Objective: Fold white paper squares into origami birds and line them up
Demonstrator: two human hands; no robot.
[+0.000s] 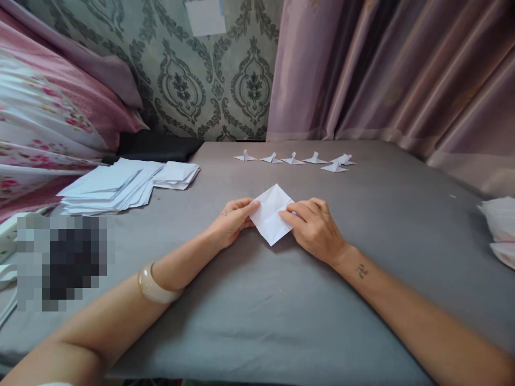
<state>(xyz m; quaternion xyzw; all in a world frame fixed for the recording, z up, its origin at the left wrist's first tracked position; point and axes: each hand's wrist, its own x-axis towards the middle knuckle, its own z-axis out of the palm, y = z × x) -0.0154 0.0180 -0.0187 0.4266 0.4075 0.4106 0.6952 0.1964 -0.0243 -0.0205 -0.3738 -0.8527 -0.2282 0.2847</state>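
Between my two hands is a small white square of paper (271, 217), creased and turned so one corner points away from me. My left hand (235, 221) pinches its left corner, thumb on top and fingers beneath. On the right side, my right hand (316, 225) grips the edge with thumb and forefinger, its other fingers curled. The paper is held just over the grey cloth, and its underside is hidden. Farther back stands a row of several small folded paper shapes (293, 158), each with a flat base and an upright point.
A large stack of white paper (108, 187) lies at the left, with a smaller stack (177, 175) beside it. A power strip (16, 230) and a blurred-out patch sit at the left edge. White and pink wrapped packs (501, 225) are at the right edge. Curtains border the surface.
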